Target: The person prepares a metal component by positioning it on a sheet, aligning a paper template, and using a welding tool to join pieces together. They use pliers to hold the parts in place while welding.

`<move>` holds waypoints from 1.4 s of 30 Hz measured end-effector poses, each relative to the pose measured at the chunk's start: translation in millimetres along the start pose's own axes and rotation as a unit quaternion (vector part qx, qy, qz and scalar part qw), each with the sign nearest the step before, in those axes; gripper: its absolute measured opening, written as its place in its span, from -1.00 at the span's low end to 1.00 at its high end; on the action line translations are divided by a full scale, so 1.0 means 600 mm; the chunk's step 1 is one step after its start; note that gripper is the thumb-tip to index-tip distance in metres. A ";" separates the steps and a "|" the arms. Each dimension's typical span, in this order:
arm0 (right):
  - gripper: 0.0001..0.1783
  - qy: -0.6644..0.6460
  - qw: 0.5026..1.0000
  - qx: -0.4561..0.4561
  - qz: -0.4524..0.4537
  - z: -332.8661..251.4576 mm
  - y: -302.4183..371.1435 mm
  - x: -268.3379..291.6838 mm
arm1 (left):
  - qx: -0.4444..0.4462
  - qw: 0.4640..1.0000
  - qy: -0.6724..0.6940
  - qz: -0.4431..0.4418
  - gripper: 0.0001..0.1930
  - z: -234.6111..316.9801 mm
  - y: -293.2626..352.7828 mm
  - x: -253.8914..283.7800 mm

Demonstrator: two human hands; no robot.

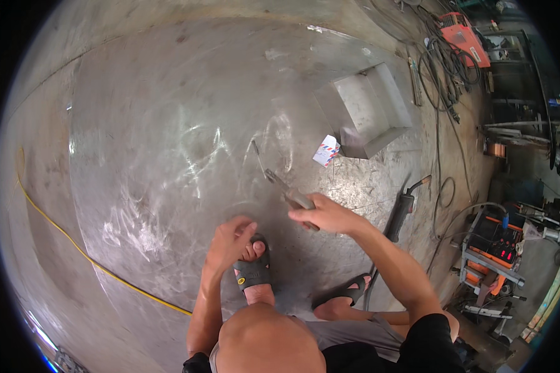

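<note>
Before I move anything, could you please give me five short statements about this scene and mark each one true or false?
1. The right hand holds the pliers. True.
2. The left hand reaches into the box. False: it is by a sandal, well away from the box.
3. The striped packet lies inside the box. False: it lies outside, beside the box.
4. The yellow cable lies to the left of both hands. True.
5. The red machine is at the lower left of the view. False: it is at the upper right.
</note>
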State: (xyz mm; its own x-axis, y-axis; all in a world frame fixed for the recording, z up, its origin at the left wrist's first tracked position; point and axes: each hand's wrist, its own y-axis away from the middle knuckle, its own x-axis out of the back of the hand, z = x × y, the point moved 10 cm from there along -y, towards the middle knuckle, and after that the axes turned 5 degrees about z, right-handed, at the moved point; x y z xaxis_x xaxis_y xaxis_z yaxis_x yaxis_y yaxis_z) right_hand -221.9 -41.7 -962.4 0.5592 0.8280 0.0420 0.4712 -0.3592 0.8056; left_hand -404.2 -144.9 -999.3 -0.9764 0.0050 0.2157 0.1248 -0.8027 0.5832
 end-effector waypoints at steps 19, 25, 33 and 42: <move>-0.54 -0.453 0.863 -0.062 -0.214 -0.092 0.130 -0.096 | 0.046 0.991 0.094 -0.088 -0.70 0.046 0.010 -0.080; -0.54 -0.301 0.946 -0.039 -0.114 -0.075 0.112 -0.062 | 0.081 0.981 0.139 -0.107 -0.72 0.028 0.011 -0.086; -0.43 0.197 0.969 0.003 0.151 -0.020 0.078 0.015 | 0.107 0.981 0.121 -0.108 -0.77 0.017 0.007 -0.092; -0.42 0.211 0.962 -0.027 0.171 -0.005 0.072 0.010 | 0.109 0.983 0.112 -0.101 -0.78 0.018 0.007 -0.088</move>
State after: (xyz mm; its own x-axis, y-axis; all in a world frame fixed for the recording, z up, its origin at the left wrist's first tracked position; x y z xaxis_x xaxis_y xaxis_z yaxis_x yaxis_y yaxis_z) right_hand -200.5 -51.1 -925.6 0.3441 0.7707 0.5363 0.2674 -0.6280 0.7309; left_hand -350.2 -141.9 -1000.0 -0.9964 -0.0006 -0.0846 -0.0638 -0.6515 0.7559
